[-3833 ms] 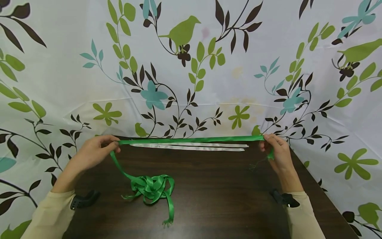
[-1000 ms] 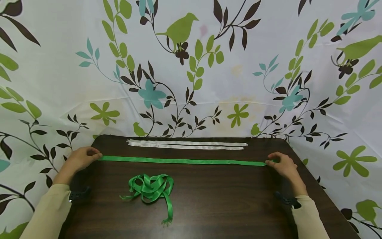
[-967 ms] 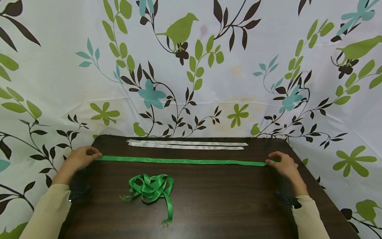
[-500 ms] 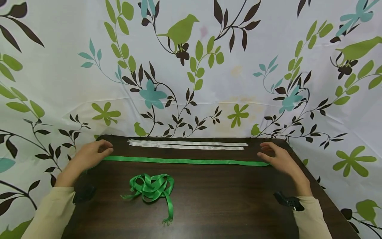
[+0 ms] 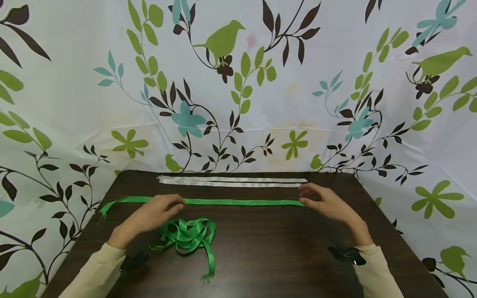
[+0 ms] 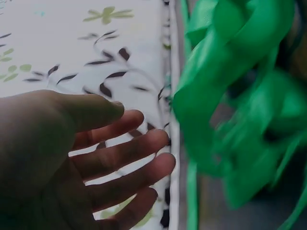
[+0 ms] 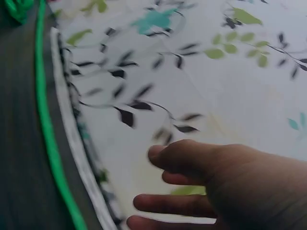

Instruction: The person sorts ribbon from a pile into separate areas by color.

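Note:
A long green satin ribbon (image 5: 238, 202) lies straight across the dark table, its frayed left end bent toward the front. My left hand (image 5: 154, 213) hovers over its left part, just behind a loose heap of green ribbon (image 5: 188, 234). In the left wrist view, the left hand (image 6: 96, 153) holds nothing, fingers spread and slightly bent. My right hand (image 5: 329, 205) is over the ribbon's right end and hides it. The right wrist view has the right hand (image 7: 216, 177) with relaxed fingers and nothing in them. Two white ribbons (image 5: 231, 182) lie parallel behind the green one.
The dark wooden table (image 5: 275, 252) ends at the back against a white hanging cloth (image 5: 275, 103) printed with leaves, birds and flowers. The ribbon heap has a frayed tail pointing to the front edge.
The green ribbon was stretched above the table, then laid down in front of the white ones. Both hands let go of its ends, lifted, and moved inward.

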A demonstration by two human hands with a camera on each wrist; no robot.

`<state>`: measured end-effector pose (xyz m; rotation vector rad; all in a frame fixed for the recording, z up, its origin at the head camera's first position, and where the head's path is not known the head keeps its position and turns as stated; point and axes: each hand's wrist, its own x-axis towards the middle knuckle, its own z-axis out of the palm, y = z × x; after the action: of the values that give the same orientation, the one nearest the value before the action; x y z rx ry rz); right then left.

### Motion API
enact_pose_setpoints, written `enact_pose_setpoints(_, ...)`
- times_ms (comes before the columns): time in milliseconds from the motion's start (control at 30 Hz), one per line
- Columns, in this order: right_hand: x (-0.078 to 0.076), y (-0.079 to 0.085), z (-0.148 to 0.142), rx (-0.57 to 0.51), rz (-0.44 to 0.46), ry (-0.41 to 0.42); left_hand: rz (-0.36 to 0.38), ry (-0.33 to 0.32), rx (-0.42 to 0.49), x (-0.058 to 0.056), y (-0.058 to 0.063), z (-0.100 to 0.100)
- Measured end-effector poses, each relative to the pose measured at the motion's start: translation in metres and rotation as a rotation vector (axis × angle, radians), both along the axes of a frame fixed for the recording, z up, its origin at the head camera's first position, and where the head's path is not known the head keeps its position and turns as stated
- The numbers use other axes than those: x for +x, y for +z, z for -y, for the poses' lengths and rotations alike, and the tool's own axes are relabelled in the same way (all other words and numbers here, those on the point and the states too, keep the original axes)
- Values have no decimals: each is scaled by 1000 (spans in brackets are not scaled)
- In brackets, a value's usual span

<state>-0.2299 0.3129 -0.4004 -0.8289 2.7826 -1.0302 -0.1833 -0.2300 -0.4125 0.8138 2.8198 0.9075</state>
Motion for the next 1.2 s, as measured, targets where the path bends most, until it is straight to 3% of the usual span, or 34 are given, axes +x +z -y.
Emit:
enact_pose_setpoints(167, 0, -12, 41, -33, -9, 77, 31, -33, -18, 0, -14, -11)
enact_pose_setpoints(433, 5, -36, 118, -50, 54, 179, 142, 71, -65, 9, -30, -16)
enact_pose_setpoints(733, 13, -51, 193, 57, 58, 234, 113, 128, -118, 7, -36, -34)
enact_pose_setpoints(967, 21, -63, 240, 140, 7, 207, 94, 149, -129, 11, -39, -39)
enact_pose_setpoints(1200, 23, -71, 257, 129, -32, 169, 86, 148, -122, 12, -40, -40)
